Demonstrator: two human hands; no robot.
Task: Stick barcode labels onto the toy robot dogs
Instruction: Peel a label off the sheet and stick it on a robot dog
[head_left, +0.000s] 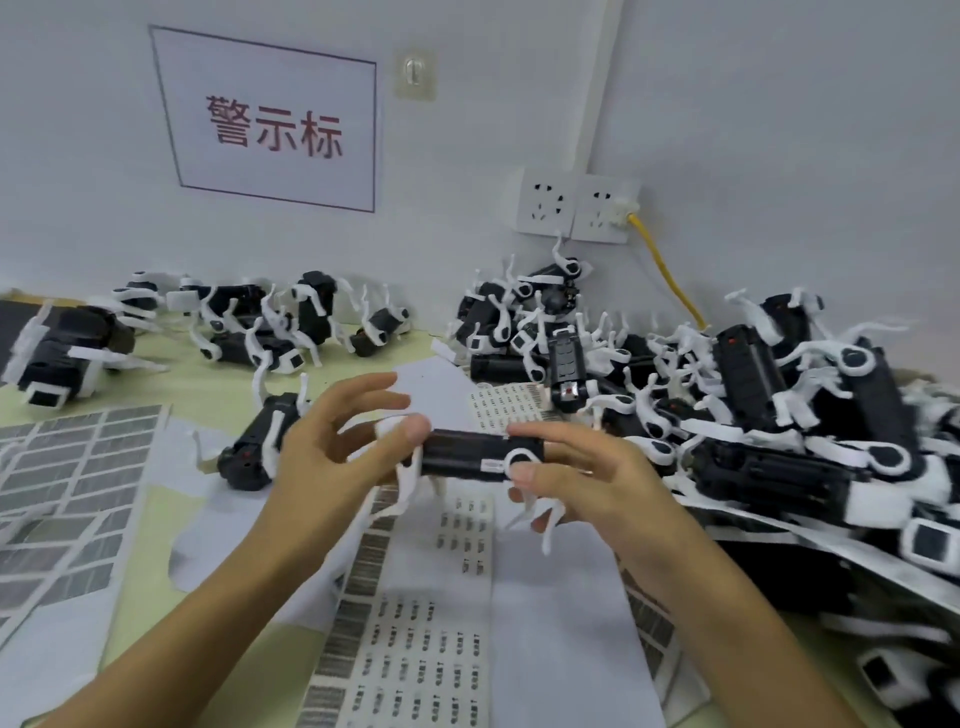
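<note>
A black-and-white toy robot dog (465, 454) is held level above the table between both hands, its white legs hanging down. My left hand (332, 441) pinches its left end with thumb and a finger, the other fingers spread. My right hand (566, 467) grips its right end. A small white barcode label (491, 463) sits on the dog's side next to my right thumb. Label sheets (415, 623) with barcodes and small text stickers lie directly below the hands.
A large heap of toy dogs (753, 405) fills the right side. A smaller group of toy dogs (260, 322) lies at the back left, and one dog (257, 447) rests beside my left hand. A peeled label sheet (67, 493) lies at left. Wall sockets (576, 208) with a yellow cable (670, 280).
</note>
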